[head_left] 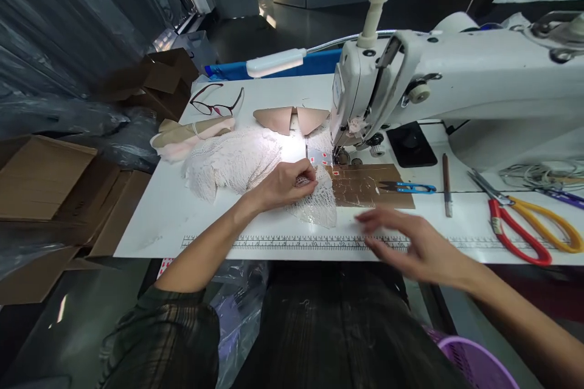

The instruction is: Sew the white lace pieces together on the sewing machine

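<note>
White lace fabric (237,158) lies bunched on the sewing table (159,219), its right end spread beside the needle area of a white sewing machine (356,97). My left hand (289,183) is closed on the lace, thumb and fingers pinched together at its right part. Over the table's front edge, my right hand (406,240) has its fingers apart and holds nothing; it is smeared by motion. Blue thread snips (410,187) lie on a brown board (360,194) beyond the right hand. Two tan curved card pieces (276,118) rest behind the lace.
A printed ruler (292,243) runs along the front edge. Scissors (524,219) with red and yellow handles and a pen (446,185) lie at right. Glasses (214,103) and a rolled fabric bundle (196,134) are at back left. Cardboard boxes (50,176) stand left.
</note>
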Action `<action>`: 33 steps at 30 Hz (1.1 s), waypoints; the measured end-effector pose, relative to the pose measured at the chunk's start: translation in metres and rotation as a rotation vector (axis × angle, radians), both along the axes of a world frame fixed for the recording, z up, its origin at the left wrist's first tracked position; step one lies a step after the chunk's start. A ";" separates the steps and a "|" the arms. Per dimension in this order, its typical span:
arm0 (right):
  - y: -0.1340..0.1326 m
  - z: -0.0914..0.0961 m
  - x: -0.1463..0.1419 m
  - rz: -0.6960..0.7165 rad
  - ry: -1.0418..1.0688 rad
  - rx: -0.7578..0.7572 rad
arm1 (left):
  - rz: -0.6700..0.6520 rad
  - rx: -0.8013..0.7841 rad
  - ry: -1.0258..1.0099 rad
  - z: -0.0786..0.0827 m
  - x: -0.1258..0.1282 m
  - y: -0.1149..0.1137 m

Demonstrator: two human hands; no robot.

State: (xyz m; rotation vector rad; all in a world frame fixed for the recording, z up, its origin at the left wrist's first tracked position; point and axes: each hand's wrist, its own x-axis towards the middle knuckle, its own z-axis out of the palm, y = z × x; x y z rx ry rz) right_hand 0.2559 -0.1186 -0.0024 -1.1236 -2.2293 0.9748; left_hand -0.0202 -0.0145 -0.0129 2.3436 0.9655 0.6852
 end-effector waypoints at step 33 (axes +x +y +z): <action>0.109 -0.051 -0.056 -0.322 0.331 -0.252 | 0.188 -0.112 -0.172 -0.025 0.015 0.001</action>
